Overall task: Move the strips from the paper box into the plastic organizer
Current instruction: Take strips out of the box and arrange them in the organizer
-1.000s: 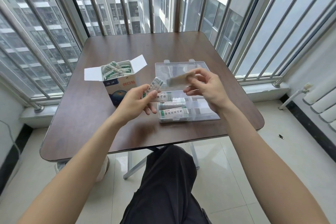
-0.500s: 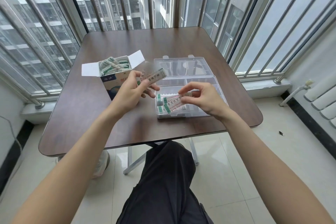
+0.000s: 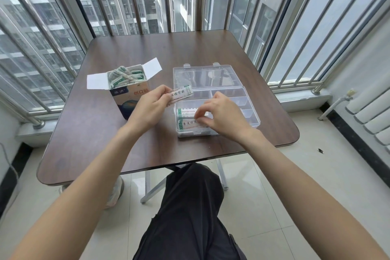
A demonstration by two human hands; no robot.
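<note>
The paper box (image 3: 135,93) stands open on the table's left side, with several white-and-green strips (image 3: 126,76) sticking out of its top. Right of it lies the clear plastic organizer (image 3: 252,115), lid folded back. Strips (image 3: 186,125) lie in its near-left compartments. My left hand (image 3: 150,107) grips a small bundle of strips (image 3: 182,93) just above the organizer's left edge. My right hand (image 3: 222,115) reaches down into the near-left compartments, its thumb and fingertips pinching the end of a strip (image 3: 186,112) that lies there.
The brown table (image 3: 95,133) stands against a railed balcony window. A radiator (image 3: 373,112) is at the right. My dark-trousered leg (image 3: 190,207) and the folding table legs are below the front edge.
My right hand has lowered its strip into the organizer's near-left compartment. My left hand has stayed beside the box with its bundle.
</note>
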